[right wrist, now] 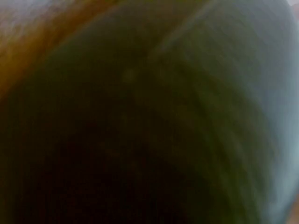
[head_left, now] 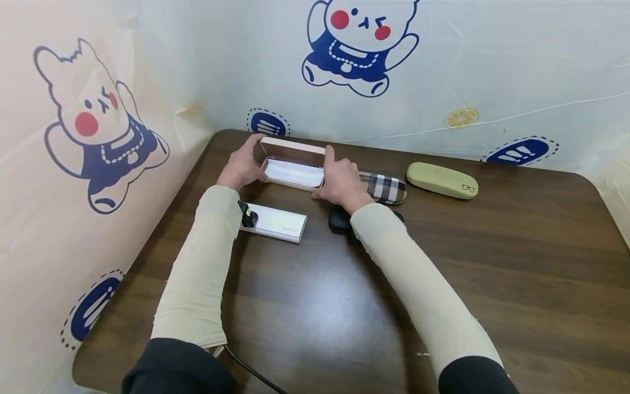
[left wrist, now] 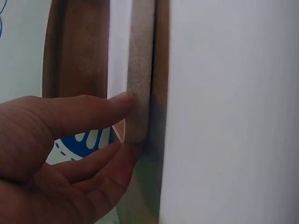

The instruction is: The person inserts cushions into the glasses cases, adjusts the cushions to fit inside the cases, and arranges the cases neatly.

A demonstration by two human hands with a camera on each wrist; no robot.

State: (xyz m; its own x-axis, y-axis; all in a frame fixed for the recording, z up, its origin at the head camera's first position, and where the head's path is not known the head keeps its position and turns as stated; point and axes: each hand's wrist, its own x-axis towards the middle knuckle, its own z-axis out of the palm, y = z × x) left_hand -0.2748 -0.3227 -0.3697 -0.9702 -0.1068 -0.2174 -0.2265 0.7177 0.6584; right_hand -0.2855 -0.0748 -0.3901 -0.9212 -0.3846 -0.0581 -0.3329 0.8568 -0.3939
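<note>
A glasses case [head_left: 294, 174] with a pale rim and white lining stands open at the back left of the table, its lid [head_left: 295, 146] raised at the far side. My left hand [head_left: 242, 166] grips its left end; in the left wrist view the thumb [left wrist: 88, 114] presses the front edge and the fingers curl behind. At the right end my right hand [head_left: 339, 178] holds the case, index finger by the lid's corner and thumb low at the front. The right wrist view is dark and blurred by something close to the lens.
Near my left sleeve lies a white box [head_left: 280, 221] with a black item [head_left: 249, 216] at its left end. A black case [head_left: 339, 220] is partly under my right forearm. Rightward lie a checked glasses case [head_left: 386, 189] and a green glasses case [head_left: 441, 179]. A cable [head_left: 251, 371] runs along the front.
</note>
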